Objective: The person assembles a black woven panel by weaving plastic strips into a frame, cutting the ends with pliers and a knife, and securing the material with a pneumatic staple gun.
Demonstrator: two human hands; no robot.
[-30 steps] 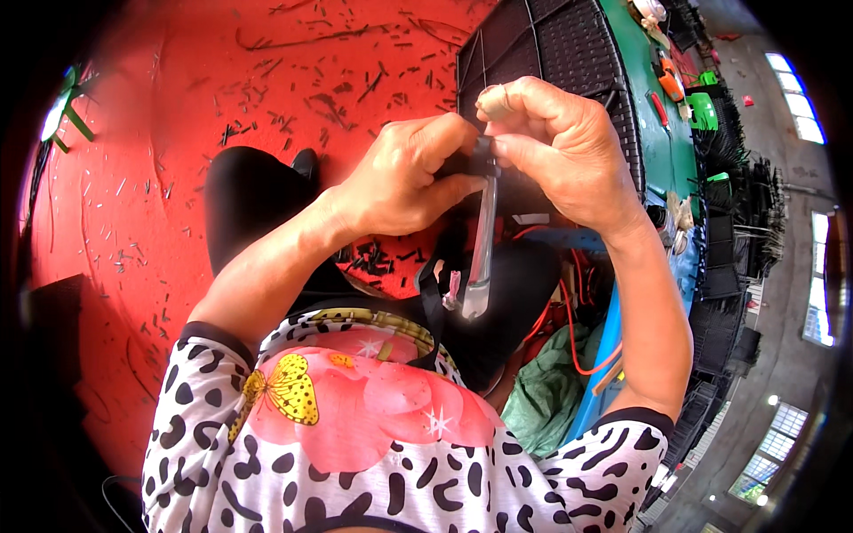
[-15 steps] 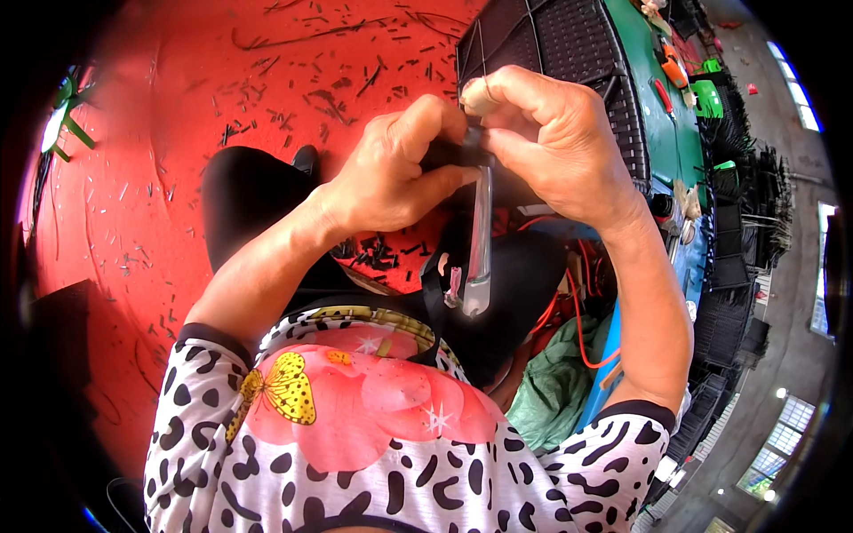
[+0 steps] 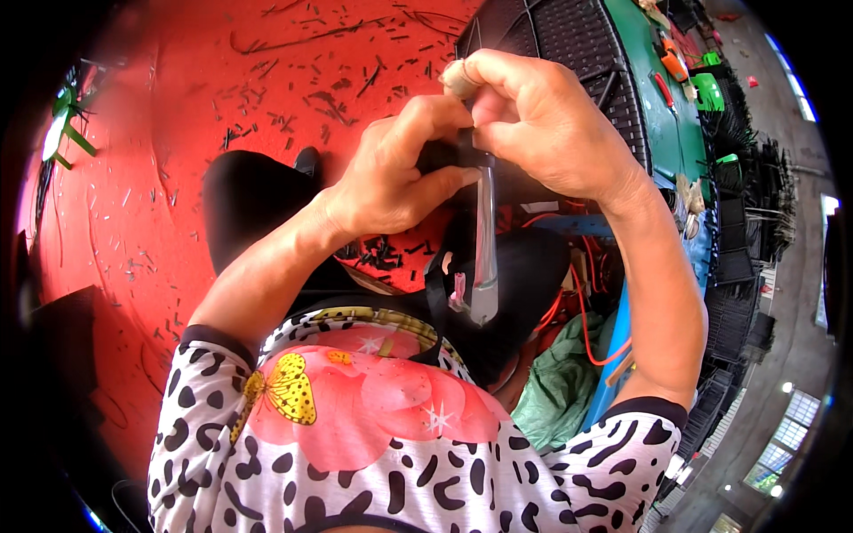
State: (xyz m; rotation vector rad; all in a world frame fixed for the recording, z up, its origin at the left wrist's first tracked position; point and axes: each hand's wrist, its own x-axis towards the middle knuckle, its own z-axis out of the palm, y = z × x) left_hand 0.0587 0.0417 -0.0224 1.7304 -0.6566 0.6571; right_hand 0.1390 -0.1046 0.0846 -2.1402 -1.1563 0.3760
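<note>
My left hand (image 3: 404, 164) is closed, its thumb tip against the upper part of a long, shiny silver flat bar (image 3: 485, 235). The bar hangs down over my lap, and its rounded lower end is pale. Around its top is a dark strip (image 3: 477, 151), partly hidden by fingers. My right hand (image 3: 551, 120) is closed in a pinch over that strip, close to the left fingertips. A pale cover (image 3: 459, 80) wraps the right index fingertip. Beyond the hands stands a black woven wicker piece (image 3: 626, 111), with thin dark strands on it.
At right, a green worktop (image 3: 653, 67) bears a red-handled tool (image 3: 664, 91), an orange tool (image 3: 673, 60) and a green item (image 3: 707, 95). Black offcuts litter the red floor (image 3: 195, 80). A green sack (image 3: 560, 386) and red hoses (image 3: 582, 311) lie near my right leg. A green stool (image 3: 67, 129) stands far left.
My right hand has shifted slightly left and up, its index finger lifting farther from the thumb. The bar's lower end has swung slightly right and down. My left hand has hardly moved.
</note>
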